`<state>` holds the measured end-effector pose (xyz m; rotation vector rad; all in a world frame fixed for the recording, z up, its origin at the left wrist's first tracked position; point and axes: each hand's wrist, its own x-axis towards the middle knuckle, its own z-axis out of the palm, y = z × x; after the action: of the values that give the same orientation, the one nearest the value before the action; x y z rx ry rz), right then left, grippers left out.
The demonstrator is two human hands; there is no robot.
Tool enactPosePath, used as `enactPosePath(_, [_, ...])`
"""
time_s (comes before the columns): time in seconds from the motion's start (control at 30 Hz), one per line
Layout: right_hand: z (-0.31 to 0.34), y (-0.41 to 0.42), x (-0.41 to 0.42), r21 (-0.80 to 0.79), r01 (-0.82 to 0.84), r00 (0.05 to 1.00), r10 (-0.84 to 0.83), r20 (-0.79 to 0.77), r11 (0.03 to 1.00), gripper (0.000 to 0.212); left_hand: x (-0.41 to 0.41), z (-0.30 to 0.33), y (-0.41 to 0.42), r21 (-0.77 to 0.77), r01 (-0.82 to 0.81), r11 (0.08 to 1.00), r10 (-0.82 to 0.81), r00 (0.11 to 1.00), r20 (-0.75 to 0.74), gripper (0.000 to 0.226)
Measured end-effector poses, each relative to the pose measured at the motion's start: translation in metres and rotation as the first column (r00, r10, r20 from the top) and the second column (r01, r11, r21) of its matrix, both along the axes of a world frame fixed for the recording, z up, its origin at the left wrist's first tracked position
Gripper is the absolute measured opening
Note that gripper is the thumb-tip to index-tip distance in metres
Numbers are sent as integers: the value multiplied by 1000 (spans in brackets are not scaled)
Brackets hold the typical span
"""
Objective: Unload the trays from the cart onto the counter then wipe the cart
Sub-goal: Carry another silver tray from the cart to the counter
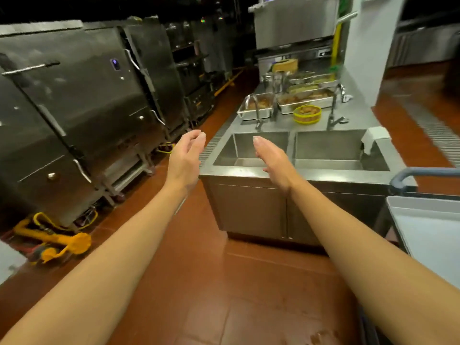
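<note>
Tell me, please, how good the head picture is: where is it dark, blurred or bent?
Head view: the back of the kitchen is dark. The wide lens bends the steel ovens and sink counter. The food trays are soft and blurred. Both hands, left hand and right hand, are fairly sharp.

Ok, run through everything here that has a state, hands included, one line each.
Left hand: open, fingers loosely curled, holding nothing.
Right hand: open, fingers straight, holding nothing.
Double sink: both basins look dry; a white cloth drapes over the right rim.
Food trays: full, on the counter.
Yellow basket: filled, on the counter.
Steamer cabinets: doors closed.
Cart tray: empty.
</note>
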<state>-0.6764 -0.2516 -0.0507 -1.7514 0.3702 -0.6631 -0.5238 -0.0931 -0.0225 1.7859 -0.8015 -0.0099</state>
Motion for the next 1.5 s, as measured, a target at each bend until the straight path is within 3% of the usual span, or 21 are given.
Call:
enactPosePath(0.13, [-4,-81,-41,3,211,977,-210,-33,978,51,-5,-13,-113,14,229,973,-229,973,-24,41])
enactPosePath(0.27, [-14,-139,-106,13,464,883,-462,-82,886,61,-43,-23,-224,-1,474,880,-470,873,-125,58])
enactPosePath(0.33, [-17,-159,-137,22,565,822,-561,-99,825,46,-69,-28,-274,-19,587,809,-582,798,-159,59])
enactPosePath(0.4, [-17,-175,-164,36,662,747,-654,-124,749,34,-96,-33,-319,-33,677,736,-672,723,-158,64])
enactPosePath(0.6, [-20,-199,-231,9,903,424,-887,-181,430,52,-172,-44,-426,-19,895,445,-887,439,-143,52])
enactPosePath(0.8, [-28,-186,-253,6,995,103,-969,-223,104,59,-210,-45,-493,56,988,144,-977,151,-152,54])
enactPosePath(0.9, [-36,-167,-252,71,997,-3,-966,-257,-22,54,-231,-47,-502,89,996,11,-978,29,-207,37])
enactPosePath(1.0, [-38,-154,-255,95,991,-60,-961,-272,-89,35,-246,-54,-502,65,995,-72,-970,-54,-236,38])
enactPosePath(1.07, [-41,-151,-262,91,985,-116,-953,-281,-147,49,-256,-59,-504,71,989,-128,-960,-105,-261,41])
enactPosePath(1.13, [-46,-151,-270,107,974,-158,-938,-310,-199,60,-268,-65,-510,71,987,-142,-934,-110,-340,46])
enactPosePath(1.3, [-67,-162,-296,196,922,-228,-877,-422,-335,53,-287,-83,-544,16,988,-152,-737,-102,-668,63])
enactPosePath(1.5, [-118,-181,-349,326,814,-223,-777,-589,-481,44,-298,-122,-585,123,975,-182,-651,-26,-759,74])
